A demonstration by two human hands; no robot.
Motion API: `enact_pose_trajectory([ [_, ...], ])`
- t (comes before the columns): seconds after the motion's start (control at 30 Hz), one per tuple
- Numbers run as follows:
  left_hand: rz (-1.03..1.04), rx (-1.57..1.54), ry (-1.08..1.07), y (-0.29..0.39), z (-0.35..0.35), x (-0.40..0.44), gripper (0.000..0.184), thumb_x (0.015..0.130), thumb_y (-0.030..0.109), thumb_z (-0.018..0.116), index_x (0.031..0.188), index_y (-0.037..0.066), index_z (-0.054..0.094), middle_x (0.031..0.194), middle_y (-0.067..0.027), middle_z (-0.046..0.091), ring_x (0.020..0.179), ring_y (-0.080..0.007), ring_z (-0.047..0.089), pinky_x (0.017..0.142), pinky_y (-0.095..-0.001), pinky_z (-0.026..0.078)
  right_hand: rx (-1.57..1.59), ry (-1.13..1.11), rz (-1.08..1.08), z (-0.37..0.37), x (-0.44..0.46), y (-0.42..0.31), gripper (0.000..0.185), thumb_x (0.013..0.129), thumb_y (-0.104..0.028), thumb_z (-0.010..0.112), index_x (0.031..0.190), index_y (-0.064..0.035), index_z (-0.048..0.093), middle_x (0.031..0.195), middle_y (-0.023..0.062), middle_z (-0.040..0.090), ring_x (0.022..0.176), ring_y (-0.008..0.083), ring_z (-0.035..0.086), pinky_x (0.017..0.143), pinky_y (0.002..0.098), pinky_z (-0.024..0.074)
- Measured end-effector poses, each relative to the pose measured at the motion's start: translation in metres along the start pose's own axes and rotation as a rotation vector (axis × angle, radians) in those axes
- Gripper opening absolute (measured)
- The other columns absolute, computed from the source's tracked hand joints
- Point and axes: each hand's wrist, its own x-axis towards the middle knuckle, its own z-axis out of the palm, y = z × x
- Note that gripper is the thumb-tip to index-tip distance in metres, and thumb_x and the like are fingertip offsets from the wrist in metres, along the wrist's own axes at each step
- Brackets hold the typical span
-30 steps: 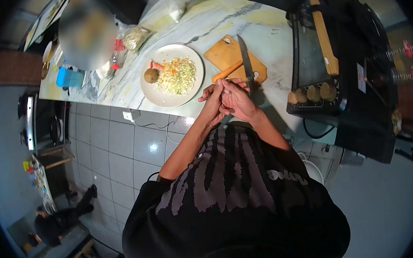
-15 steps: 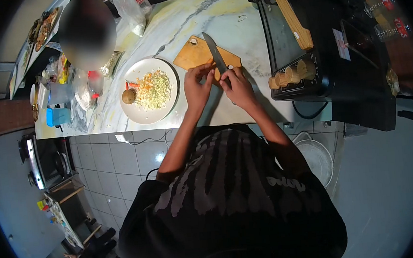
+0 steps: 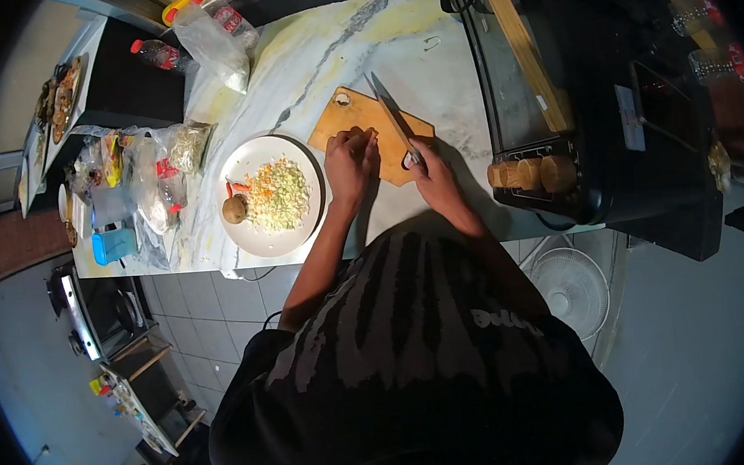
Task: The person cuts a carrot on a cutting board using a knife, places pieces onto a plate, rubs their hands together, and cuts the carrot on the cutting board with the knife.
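Carrot sat in the left hand, at the cutting board.
Only a small orange bit showed past that curled grip; the right hand clasped the knife, blade slanting over the board; leftward stood a plate of chopped vegetables.

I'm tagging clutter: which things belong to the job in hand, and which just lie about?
Likely in use:
long dark-bladed knife, in the right hand
orange vegetable piece, in the left hand
tan wooden board
round white plate
pale chopped vegetables

Apparently lying about:
blue plastic container
black boxy countertop appliance
round white fan
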Motion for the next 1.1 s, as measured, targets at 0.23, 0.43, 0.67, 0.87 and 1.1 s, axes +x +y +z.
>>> enact_pose_trajectory([
  [0.23,-0.012,0.000,0.036,0.005,-0.001,0.000,0.019,0.088,0.016,0.072,0.102,0.005,0.078,0.095,-0.0120,0.066,0.090,-0.0298,0.060,0.081,-0.0396,0.050,-0.077,-0.099,-0.182,-0.007,-0.027,-0.004,0.043,0.100,-0.011,0.053,0.143,-0.0092,0.053,0.110,0.0205,0.063,0.097,0.0350,0.062,0.088,0.0409,0.0495],
  [0.43,-0.085,-0.095,-0.048,-0.014,-0.003,0.001,0.016,0.088,0.014,0.074,0.096,0.000,0.076,0.094,-0.0140,0.068,0.090,-0.0320,0.064,0.077,-0.0387,0.052,-0.093,-0.076,-0.253,-0.020,-0.031,-0.014,0.042,0.099,-0.006,0.050,0.140,-0.0078,0.055,0.114,0.0218,0.065,0.106,0.0398,0.063,0.090,0.0450,0.0510],
  [0.67,-0.121,-0.162,-0.058,-0.009,-0.006,0.003,0.018,0.087,0.015,0.075,0.099,0.001,0.076,0.096,-0.0151,0.069,0.092,-0.0315,0.065,0.079,-0.0382,0.053,-0.267,-0.029,-0.348,-0.031,-0.027,-0.019,0.042,0.096,-0.002,0.054,0.137,-0.0067,0.058,0.114,0.0205,0.066,0.100,0.0387,0.066,0.082,0.0438,0.0554],
  [0.87,-0.076,-0.136,-0.153,-0.012,-0.009,0.009,0.019,0.090,0.016,0.074,0.103,0.003,0.077,0.096,-0.0135,0.069,0.092,-0.0308,0.064,0.078,-0.0377,0.052,-0.235,-0.129,-0.212,-0.045,-0.016,-0.037,0.043,0.095,-0.002,0.054,0.136,-0.0092,0.059,0.110,0.0199,0.067,0.100,0.0378,0.067,0.081,0.0441,0.0557],
  [1.1,-0.086,-0.123,-0.131,-0.010,-0.010,0.007,0.018,0.090,0.017,0.075,0.104,0.005,0.078,0.094,-0.0126,0.069,0.087,-0.0264,0.066,0.076,-0.0341,0.052,-0.218,-0.267,-0.106,-0.054,-0.010,-0.026,0.041,0.100,-0.008,0.048,0.139,-0.0144,0.058,0.126,0.0173,0.065,0.112,0.0388,0.063,0.093,0.0435,0.0521],
])
